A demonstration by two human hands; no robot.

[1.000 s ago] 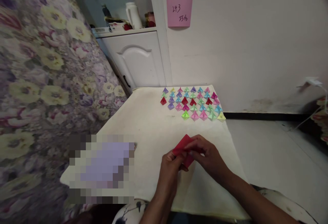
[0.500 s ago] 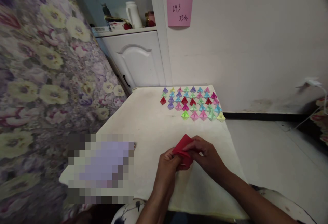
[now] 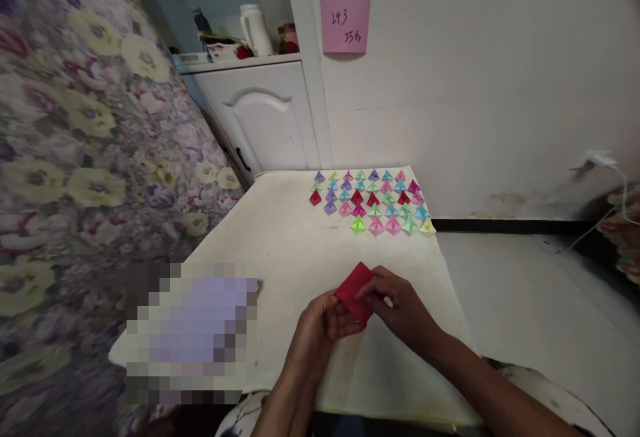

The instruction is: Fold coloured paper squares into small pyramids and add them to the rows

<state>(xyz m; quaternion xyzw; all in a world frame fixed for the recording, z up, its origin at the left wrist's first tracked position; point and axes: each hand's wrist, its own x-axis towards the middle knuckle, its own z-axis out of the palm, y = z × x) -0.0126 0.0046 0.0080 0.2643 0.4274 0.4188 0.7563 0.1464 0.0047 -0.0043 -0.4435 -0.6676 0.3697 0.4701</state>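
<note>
Both hands hold a folded red paper (image 3: 354, 290) just above the near part of a cream table (image 3: 295, 250). My left hand (image 3: 320, 327) cups it from below, fingers curled against its lower edge. My right hand (image 3: 400, 307) pinches its right side between thumb and fingers. At the table's far edge lie several small folded paper shapes (image 3: 373, 202) in rows: purple, pink, green, blue, red and yellow.
A blurred patch (image 3: 193, 330) covers the table's near left corner. A flowered fabric surface (image 3: 85, 157) rises on the left. Behind stand a white cabinet (image 3: 260, 117) with a jug (image 3: 254, 29) and a wall bearing a pink note (image 3: 345, 17). Grey floor (image 3: 540, 290) lies to the right.
My hands have turned the red paper slightly and drawn it flatter; the left fingers have moved under it. The view has shifted a little to the right.
</note>
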